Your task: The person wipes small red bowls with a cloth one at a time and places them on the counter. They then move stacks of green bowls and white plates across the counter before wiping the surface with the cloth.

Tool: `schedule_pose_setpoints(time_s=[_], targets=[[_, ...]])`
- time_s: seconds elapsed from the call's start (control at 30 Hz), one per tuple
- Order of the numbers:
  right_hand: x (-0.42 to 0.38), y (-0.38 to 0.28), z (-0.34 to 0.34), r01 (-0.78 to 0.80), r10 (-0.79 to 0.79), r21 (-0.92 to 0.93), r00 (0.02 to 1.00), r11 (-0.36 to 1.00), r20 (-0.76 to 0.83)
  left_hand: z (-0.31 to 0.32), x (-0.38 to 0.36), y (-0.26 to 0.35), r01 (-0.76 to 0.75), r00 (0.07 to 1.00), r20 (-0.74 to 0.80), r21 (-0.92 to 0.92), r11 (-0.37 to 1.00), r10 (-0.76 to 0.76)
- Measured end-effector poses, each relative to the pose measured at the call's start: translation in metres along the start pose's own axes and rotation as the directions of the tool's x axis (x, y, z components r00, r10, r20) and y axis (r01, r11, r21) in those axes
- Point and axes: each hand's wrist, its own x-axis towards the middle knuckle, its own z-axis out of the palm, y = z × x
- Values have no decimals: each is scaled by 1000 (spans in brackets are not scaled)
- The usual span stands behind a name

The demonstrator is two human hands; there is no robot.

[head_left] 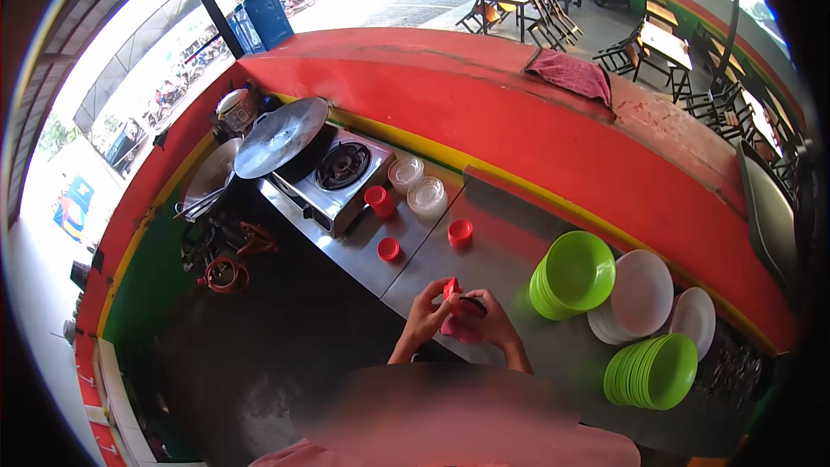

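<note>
Close to my body, over the metal counter's front edge, both hands are together. My left hand is closed around a small red piece, which looks like a plastic cup seen from the side. Fingers hide much of its shape. A crumpled pink cloth hangs below, held by my right hand. Something dark shows between the hands, too small to name. On the counter beyond stand a red cup, a shorter red cup and a red stack of cups or lids.
Clear plastic containers stand beside a gas stove, with a large wok at its left. Green bowls and white plates are stacked at the right. A red wall bounds the far side, a dark red cloth on its ledge.
</note>
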Motion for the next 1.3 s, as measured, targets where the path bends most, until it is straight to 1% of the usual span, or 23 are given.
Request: schedule_pose_setpoints(time_s=[0.03,0.1,0.13,0.2,0.3,0.33,0.4,0.43,0.5,0.53,0.57,0.6,0.67,0.7,0.8,0.9,1.0,1.1,1.2,1.3], targets=[[1,1,-1,5,-5,-23,1000,1000,15,1,-1,0,-15,1000,-11,32,999,15],[1,3,-10,15,-12,-74,999,997,34,3,1,1,16,999,-42,45,999,-14],[0,2,-13,18,-15,-67,999,998,48,5,1,1,33,998,-55,51,998,-30],[-1,-2,-17,31,-27,-50,997,998,79,10,2,2,16,998,-68,75,997,-11],[-6,-10,-23,11,-10,-34,1000,999,16,7,5,-2,-30,997,-71,143,989,41],[-7,-9,-25,39,-38,-30,999,999,16,5,5,-4,-48,996,-70,169,984,60],[-10,-9,-26,91,-91,-23,996,996,16,4,5,-3,3,996,-87,164,986,11],[-12,-11,-24,98,-99,29,994,995,44,4,4,-2,31,995,-96,161,986,-15],[-15,-18,-22,106,-119,130,988,986,99,6,2,-5,28,999,-27,144,989,-24],[-17,-22,-22,98,-116,144,985,985,126,8,0,-3,29,1000,6,132,991,-30],[-18,-26,-20,89,-113,156,981,984,155,12,-3,1,73,996,31,172,982,-80],[-18,-29,-20,80,-111,167,976,983,185,14,-3,1,81,995,42,155,985,-88],[-18,-30,-19,69,-107,208,978,976,179,17,-4,2,92,993,64,117,989,-100],[-18,-30,-18,64,-106,228,979,972,175,17,-5,5,87,993,72,125,988,-96],[-17,-26,-16,98,-127,251,987,963,99,14,-8,13,76,991,99,143,987,-91],[-11,-12,-15,177,-176,168,984,970,-18,12,-10,14,57,990,117,165,985,-77],[-11,-11,-14,179,-165,155,981,971,-104,14,-9,14,4,993,114,204,979,-28],[-12,-13,-14,199,-185,176,978,964,-94,20,-7,10,-40,996,89,222,974,20],[-10,-6,-17,109,-118,297,993,949,13,25,-7,12,-47,998,62,234,971,33],[-9,-2,-22,71,-113,325,987,943,114,23,-5,8,-17,998,69,218,976,2]])
